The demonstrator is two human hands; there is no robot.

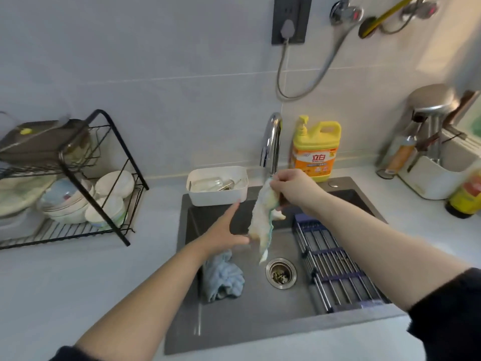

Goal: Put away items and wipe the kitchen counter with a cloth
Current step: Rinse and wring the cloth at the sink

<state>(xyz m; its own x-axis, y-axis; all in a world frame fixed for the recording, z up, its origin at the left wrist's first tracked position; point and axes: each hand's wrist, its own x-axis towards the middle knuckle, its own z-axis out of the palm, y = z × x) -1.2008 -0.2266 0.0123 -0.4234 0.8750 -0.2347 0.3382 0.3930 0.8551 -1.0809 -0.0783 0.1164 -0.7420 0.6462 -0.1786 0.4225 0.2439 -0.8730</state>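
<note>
A pale cloth with a green-blue edge hangs over the grey sink, just below the chrome tap. My right hand pinches its top end. My left hand reaches in from the left with straight fingers, its thumb touching the cloth's lower part. A crumpled light-blue cloth lies in the sink under my left wrist. The light counter surrounds the sink.
A black dish rack with bowls stands at the left. A white tub sits at the sink's back edge, a yellow detergent bottle behind it. A roll-up drying rack spans the sink's right. A utensil holder and dark bottle stand far right.
</note>
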